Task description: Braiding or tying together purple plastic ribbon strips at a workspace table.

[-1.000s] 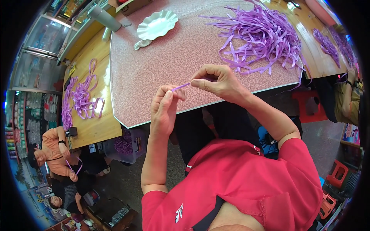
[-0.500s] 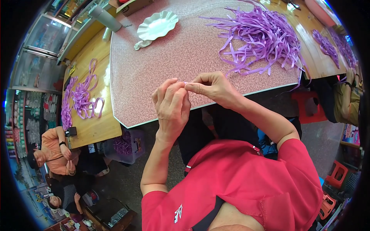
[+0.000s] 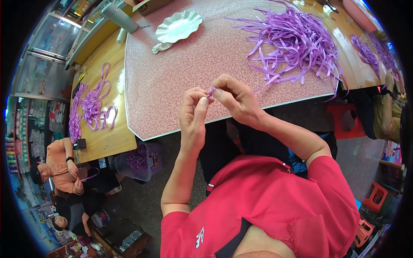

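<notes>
A short bit of purple ribbon (image 3: 211, 91) shows between the fingertips of my two hands, above the near edge of the pink speckled table. My left hand (image 3: 194, 114) pinches it with thumb and fingers. From the other side my right hand (image 3: 235, 99) pinches the ribbon too, its thumb and forefinger almost touching the left fingertips. Most of the ribbon is hidden by my fingers. Beyond my right hand lies a large tangled heap of purple ribbons (image 3: 297, 47), with loose ends trailing toward me.
A scalloped pale dish (image 3: 178, 26) and a grey-green tumbler (image 3: 120, 18) stand at the far left. More purple ribbons (image 3: 92, 105) lie on the wooden table at left. A clear plastic bin (image 3: 148, 161) is below it. Other people sit at left and far right.
Both hands have turned, so the purple ribbon between the fingertips now shows more. My left hand has opened out from its curled pose and moved slightly right. The camera view has shifted a little.
</notes>
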A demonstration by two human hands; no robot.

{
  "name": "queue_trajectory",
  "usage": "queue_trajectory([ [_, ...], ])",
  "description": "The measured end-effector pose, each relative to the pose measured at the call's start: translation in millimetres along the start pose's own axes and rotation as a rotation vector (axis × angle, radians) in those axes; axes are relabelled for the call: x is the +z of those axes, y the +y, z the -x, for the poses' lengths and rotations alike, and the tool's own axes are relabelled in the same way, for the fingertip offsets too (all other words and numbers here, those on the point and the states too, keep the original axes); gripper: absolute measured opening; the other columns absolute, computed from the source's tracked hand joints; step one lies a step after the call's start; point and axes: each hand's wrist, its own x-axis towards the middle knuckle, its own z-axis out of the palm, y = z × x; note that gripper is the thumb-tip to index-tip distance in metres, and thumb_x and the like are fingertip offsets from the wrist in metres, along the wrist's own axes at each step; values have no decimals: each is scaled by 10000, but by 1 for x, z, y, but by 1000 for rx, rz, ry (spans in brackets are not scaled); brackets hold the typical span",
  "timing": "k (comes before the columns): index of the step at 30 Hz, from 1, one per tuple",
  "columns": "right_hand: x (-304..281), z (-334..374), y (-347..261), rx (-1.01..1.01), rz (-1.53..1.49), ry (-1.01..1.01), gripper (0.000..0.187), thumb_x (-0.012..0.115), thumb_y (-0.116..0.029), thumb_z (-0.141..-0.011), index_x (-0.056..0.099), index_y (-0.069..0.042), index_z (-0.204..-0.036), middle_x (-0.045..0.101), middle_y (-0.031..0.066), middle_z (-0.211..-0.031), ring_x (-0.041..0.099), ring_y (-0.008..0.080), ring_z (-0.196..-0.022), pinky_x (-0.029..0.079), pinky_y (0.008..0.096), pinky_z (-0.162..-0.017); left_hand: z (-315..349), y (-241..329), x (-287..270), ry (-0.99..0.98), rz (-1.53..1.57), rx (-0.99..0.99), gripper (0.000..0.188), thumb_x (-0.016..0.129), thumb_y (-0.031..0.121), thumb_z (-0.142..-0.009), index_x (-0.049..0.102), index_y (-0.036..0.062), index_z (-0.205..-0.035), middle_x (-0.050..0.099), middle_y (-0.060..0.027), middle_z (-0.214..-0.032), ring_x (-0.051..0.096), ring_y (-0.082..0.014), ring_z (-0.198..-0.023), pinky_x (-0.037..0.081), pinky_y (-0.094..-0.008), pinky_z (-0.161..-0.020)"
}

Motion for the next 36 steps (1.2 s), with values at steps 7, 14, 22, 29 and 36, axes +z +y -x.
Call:
queue_trajectory([
  [7, -25, -12, -8, -699, 600, -188, 271, 730, 6, -729, 669, -97, -972, 620, 56, -893, 653, 223, -703, 519, 330, -563, -7, 6, -7, -24, 570, -362, 70, 580, 95, -990, 611, 45, -1028, 600, -34, -1059, 587, -107, -989, 500, -312, -907],
  [14, -25, -8, -7, -668, 644, -176, 257, 748, -5, -726, 686, -104, -955, 626, 57, -885, 655, 226, -704, 520, 338, -557, 2, -3, -3, 39, 312, -154, 80, 617, 65, -964, 618, 27, -1035, 578, -32, -1049, 567, -94, -1010, 465, -268, -896],
  [22, -21, -4, -9, -466, 454, -159, 157, 720, 14, -795, 673, -39, -935, 629, 88, -889, 663, 229, -759, 526, 327, -622, 13, 2, 16, 85, 154, 32, 121, 625, -5, -944, 611, -6, -1065, 525, -45, -1105, 533, -100, -1007, 450, -255, -884],
  [29, -22, 0, -11, -316, 386, -175, 99, 712, -21, -830, 669, -20, -919, 616, 61, -854, 611, 133, -729, 472, 273, -583, 13, -16, 13, 114, 88, 116, 90, 630, -4, -945, 612, 6, -1033, 526, -42, -1093, 530, -79, -963, 438, -226, -849],
  [36, -13, 5, -14, 100, 256, -83, 104, 680, -67, -852, 658, 11, -918, 601, 65, -757, 550, 108, -646, 435, 270, -556, 10, -20, 25, 178, 354, -15, 53, 581, 23, -975, 585, 33, -1027, 544, -21, -1055, 522, -64, -925, 440, -221, -844],
])
